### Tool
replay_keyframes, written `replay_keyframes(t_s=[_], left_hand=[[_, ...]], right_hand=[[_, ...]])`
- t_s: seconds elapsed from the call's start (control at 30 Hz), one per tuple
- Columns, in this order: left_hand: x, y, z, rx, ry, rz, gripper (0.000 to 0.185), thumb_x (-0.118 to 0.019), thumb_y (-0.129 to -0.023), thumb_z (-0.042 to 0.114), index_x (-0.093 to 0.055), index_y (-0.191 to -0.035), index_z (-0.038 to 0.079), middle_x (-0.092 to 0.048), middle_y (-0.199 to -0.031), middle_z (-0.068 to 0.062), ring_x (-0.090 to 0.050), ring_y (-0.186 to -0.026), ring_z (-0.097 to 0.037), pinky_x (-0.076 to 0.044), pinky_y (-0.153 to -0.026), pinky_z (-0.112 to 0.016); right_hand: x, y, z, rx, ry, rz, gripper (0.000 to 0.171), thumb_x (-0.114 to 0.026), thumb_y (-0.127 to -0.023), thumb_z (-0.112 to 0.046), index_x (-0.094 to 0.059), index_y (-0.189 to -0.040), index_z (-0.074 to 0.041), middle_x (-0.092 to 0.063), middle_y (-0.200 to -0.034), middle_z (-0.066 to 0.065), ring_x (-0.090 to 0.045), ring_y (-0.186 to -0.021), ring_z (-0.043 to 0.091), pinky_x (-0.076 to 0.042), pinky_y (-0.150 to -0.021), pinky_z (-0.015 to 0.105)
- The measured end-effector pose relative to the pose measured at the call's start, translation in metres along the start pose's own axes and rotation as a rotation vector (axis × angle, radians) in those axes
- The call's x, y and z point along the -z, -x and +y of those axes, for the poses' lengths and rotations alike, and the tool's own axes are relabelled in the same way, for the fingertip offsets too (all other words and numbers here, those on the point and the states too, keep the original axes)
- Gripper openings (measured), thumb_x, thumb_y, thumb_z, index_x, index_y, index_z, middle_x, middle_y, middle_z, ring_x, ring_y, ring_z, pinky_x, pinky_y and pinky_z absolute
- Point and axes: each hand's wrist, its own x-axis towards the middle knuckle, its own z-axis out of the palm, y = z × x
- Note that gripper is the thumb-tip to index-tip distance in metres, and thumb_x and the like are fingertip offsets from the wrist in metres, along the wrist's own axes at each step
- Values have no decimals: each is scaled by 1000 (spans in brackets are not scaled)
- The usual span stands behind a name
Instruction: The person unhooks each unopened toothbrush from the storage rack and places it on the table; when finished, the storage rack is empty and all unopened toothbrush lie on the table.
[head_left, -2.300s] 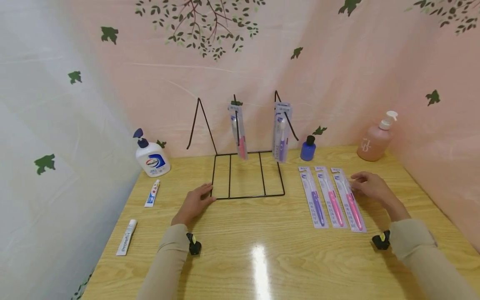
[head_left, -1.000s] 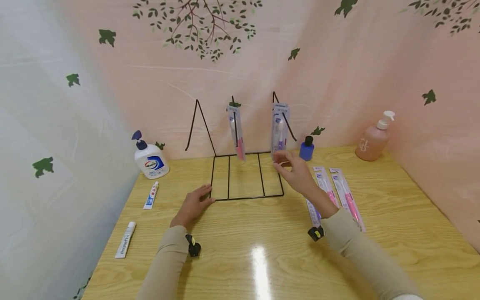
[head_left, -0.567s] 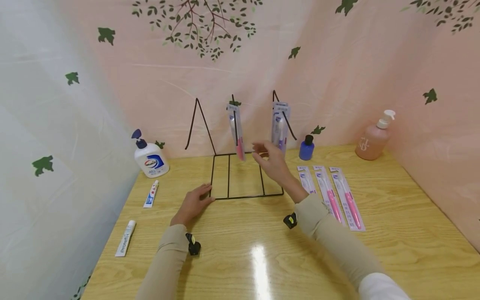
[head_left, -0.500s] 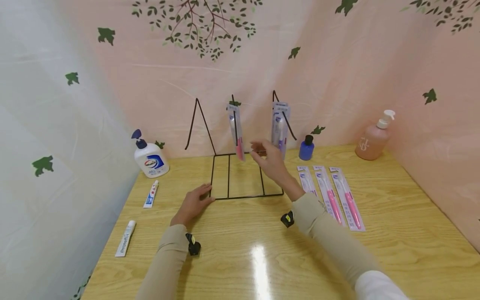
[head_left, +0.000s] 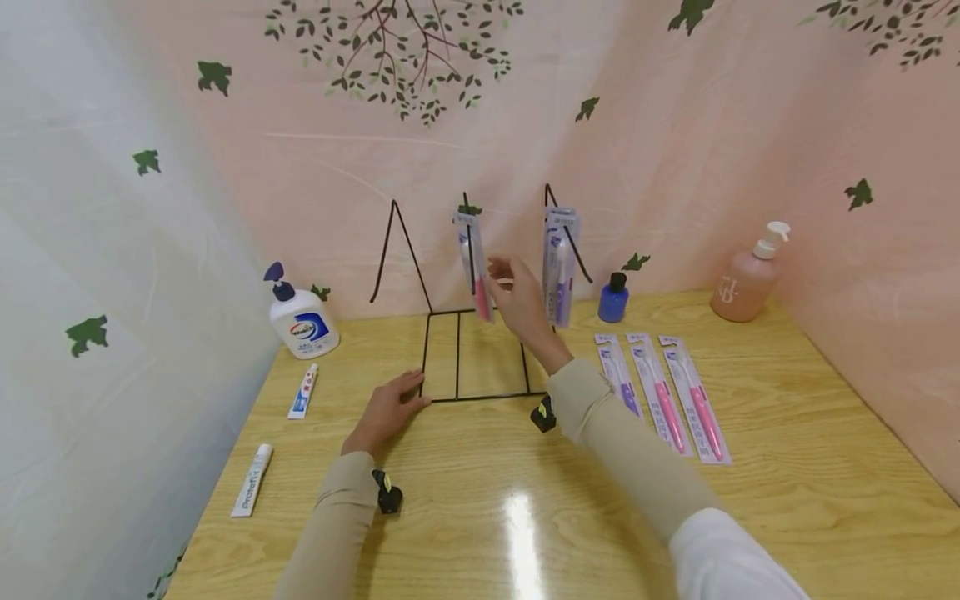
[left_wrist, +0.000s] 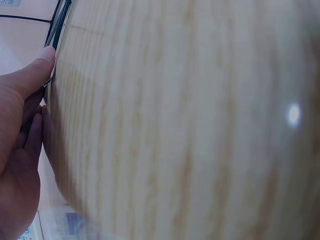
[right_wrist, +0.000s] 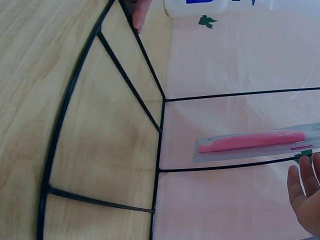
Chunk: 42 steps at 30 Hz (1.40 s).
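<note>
A black wire rack [head_left: 480, 350] stands on the wooden table [head_left: 675, 517] against the pink wall, and everything here can be placed from it. The left hand [head_left: 384, 410] lies flat on the table at the rack's near left corner, fingers straight and relaxed, with the fingertips [left_wrist: 47, 55] touching the base wire and gripping nothing. The right hand [head_left: 520, 302] is raised above the rack's base, between the two packs that hang from its upper hooks; its fingers are loosely spread and slightly bent, close beside the pink toothbrush pack [head_left: 474, 265] hanging from the middle hook. From the right wrist view the fingers [right_wrist: 306, 186] sit just beside the pack's end, and whether they touch it cannot be told; nothing is clamped in the hand. The purple toothbrush pack [head_left: 561, 265] hangs from the rack's right hook, just to the right of the raised hand. To the right of the rack three more toothbrush packs [head_left: 660, 396] lie flat side by side on the table, one purple and two pink. Behind these, near the wall, stand a small blue bottle [head_left: 614, 297] just right of the rack and a pink pump bottle [head_left: 746, 279] well farther right. Left of the rack stands a white pump bottle [head_left: 302, 317], with a small toothpaste tube [head_left: 303, 390] in front of it and a white tube [head_left: 252, 479] nearer the table's front edge.
</note>
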Motion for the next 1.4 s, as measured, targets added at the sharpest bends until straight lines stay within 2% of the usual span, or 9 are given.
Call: replay_keyframes(t_s=[0.33, 0.57, 0.87, 0.93, 1.17, 1.4], left_hand=[[-1, 0, 1, -12, 3, 3, 55, -63, -93, 26, -47, -141, 5, -42, -148, -13, -32, -141, -33, -27, -114, -52], [-2, -1, 1, -27, -12, 10, 55, -65, -92, 25, -48, -140, 4, -43, -147, -14, -34, -140, -34, -29, -114, -52], [0, 1, 0, -17, -17, 8, 56, -64, -92, 26, -48, -141, 5, -43, -148, -14, -34, -140, -34, -28, -114, -52], [0, 1, 0, -26, -23, 14, 55, -64, -92, 25, -48, -140, 4, -43, -147, -15, -34, -140, -35, -29, -113, -53], [1, 1, 1, -9, -22, 12, 55, -64, -93, 26, -47, -141, 5, -42, -148, -14, -34, -140, -34, -28, -114, -52], [1, 2, 2, -3, -23, 10, 55, -63, -93, 25, -47, -141, 5, -42, -148, -15, -34, -140, -34, -28, -114, -52]], right_hand=[[-10, -14, -6, -15, -76, 14, 25, -58, -93, -2, -58, -118, -2, -64, -109, 14, -62, -100, 26, -55, -87, 34], [-7, -12, -8, -42, -102, 0, 23, -57, -95, -7, -57, -118, -5, -64, -105, 14, -62, -94, 25, -55, -82, 35], [-1, -5, -11, -31, -113, -33, 27, -56, -96, -8, -53, -123, -9, -63, -106, 15, -61, -91, 25, -54, -80, 33], [0, -4, -13, -26, -120, -45, 28, -56, -96, -7, -53, -123, -9, -62, -106, 15, -61, -88, 24, -55, -78, 34], [5, 2, -19, -18, -144, -68, 27, -59, -93, -3, -55, -120, -8, -62, -100, 16, -61, -79, 26, -57, -71, 50], [12, 8, -25, -36, -141, -102, 27, -59, -93, -3, -55, -121, -3, -62, -100, 20, -61, -81, 31, -56, -71, 50]])
